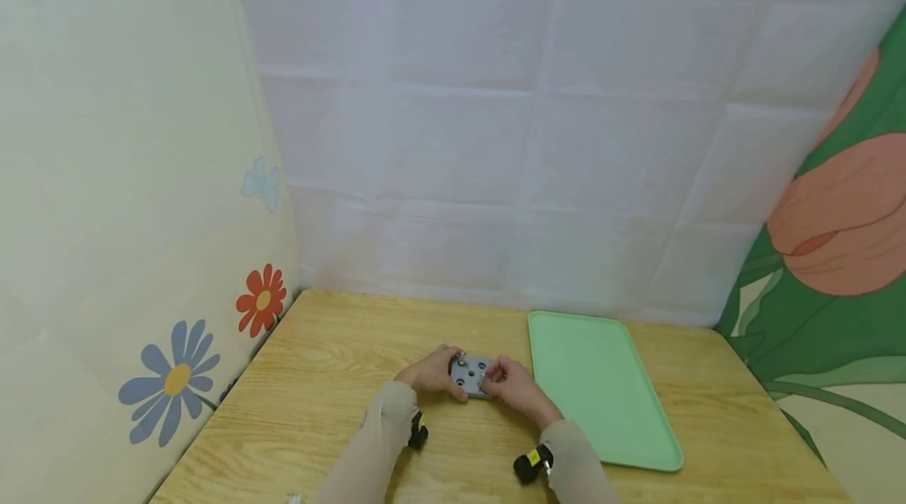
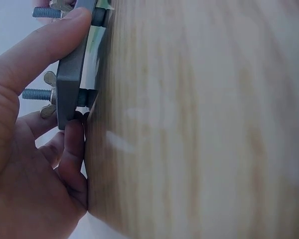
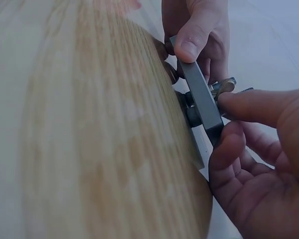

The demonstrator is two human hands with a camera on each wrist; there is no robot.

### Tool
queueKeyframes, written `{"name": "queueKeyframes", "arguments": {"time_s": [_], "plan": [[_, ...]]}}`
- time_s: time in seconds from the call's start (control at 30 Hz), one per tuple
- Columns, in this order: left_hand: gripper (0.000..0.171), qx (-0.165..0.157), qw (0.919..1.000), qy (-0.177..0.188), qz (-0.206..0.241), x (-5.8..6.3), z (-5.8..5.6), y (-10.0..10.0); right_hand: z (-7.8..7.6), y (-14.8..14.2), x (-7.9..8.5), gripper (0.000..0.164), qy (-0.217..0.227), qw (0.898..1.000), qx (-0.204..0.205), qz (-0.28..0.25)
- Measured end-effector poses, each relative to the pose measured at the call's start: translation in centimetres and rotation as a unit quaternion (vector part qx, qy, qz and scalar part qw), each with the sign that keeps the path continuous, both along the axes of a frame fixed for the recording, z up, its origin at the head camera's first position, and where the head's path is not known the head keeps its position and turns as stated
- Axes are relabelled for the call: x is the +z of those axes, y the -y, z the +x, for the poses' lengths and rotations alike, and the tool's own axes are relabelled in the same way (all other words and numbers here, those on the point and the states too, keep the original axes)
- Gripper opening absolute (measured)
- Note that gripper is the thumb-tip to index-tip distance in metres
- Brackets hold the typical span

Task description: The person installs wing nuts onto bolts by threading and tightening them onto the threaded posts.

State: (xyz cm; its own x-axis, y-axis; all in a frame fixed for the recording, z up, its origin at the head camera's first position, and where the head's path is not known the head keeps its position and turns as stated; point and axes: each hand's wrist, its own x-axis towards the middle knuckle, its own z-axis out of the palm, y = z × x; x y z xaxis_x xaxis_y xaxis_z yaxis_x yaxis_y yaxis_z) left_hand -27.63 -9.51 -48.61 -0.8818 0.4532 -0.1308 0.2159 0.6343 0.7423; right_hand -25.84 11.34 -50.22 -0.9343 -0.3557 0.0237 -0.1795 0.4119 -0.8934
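Note:
A grey metal plate [image 1: 469, 388] with several round holes is held a little over the wooden table, bolt heads facing down. My left hand [image 1: 430, 373] grips its left side, thumb along the near edge and fingers round the far side. Threaded bolts [image 2: 36, 94] stick up through the plate, with a wing nut [image 2: 49, 78] on the one at the left end. At the plate's right side my right hand [image 1: 515, 386] pinches another wing nut [image 3: 225, 87] between thumb and fingers. Its curled fingers lie close by the plate's edge.
A light green tray [image 1: 594, 386] lies on the wooden table [image 1: 340, 378] to the right of my right hand. A small whitish item [image 1: 295, 498] shows at the bottom edge. White cloth [image 1: 453, 134] hangs behind the table, with flowered cloths at both sides.

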Motion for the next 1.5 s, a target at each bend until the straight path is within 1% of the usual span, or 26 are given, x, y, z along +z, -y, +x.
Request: {"name": "queueKeyframes", "arguments": {"time_s": [0.1,0.23,0.43,0.53,0.67,0.87,0.93,1.03,1.13,1.37,1.5], "plan": [[0.081,0.0,1.0,0.0,-0.001,-0.01,0.04,-0.01,0.04,-0.04,0.09,0.02,-0.007,1.0,0.006,0.005],[0.081,-0.002,1.0,-0.003,-0.005,0.09,0.02,0.04,0.09,0.03,0.29,0.015,-0.013,1.0,0.009,0.024],[0.079,-0.001,0.9999,-0.007,-0.007,0.3,-0.08,-0.01,0.0,0.28,0.46,0.015,-0.052,0.997,-0.005,0.064],[0.079,-0.001,0.9999,-0.008,-0.014,0.26,-0.06,-0.04,0.01,0.32,0.45,0.015,-0.053,0.996,-0.011,0.072],[0.079,-0.001,0.9998,-0.009,-0.016,0.29,-0.02,-0.05,0.12,0.27,0.48,0.011,-0.034,0.998,-0.012,0.056],[0.079,0.0,0.9999,-0.005,-0.012,0.39,0.01,-0.11,0.24,0.2,0.57,0.004,-0.004,1.0,-0.009,-0.003],[0.079,0.002,0.9999,-0.001,-0.012,0.34,0.01,-0.13,0.19,0.18,0.49,0.008,0.007,1.0,-0.01,-0.014],[0.08,0.005,0.9999,0.004,-0.01,0.31,0.04,-0.15,0.14,0.1,0.4,0.017,0.025,0.999,-0.012,-0.03],[0.081,0.007,0.9999,0.007,-0.006,0.28,0.03,-0.16,0.11,0.04,0.35,0.021,0.035,0.998,-0.01,-0.042],[0.08,0.004,1.0,0.007,0.004,0.13,-0.03,-0.1,0.09,-0.13,0.28,0.007,0.015,1.0,0.006,-0.019],[0.08,-0.001,1.0,0.004,0.003,0.07,-0.11,-0.1,0.18,-0.25,0.3,0.007,0.01,1.0,0.009,-0.015]]}}
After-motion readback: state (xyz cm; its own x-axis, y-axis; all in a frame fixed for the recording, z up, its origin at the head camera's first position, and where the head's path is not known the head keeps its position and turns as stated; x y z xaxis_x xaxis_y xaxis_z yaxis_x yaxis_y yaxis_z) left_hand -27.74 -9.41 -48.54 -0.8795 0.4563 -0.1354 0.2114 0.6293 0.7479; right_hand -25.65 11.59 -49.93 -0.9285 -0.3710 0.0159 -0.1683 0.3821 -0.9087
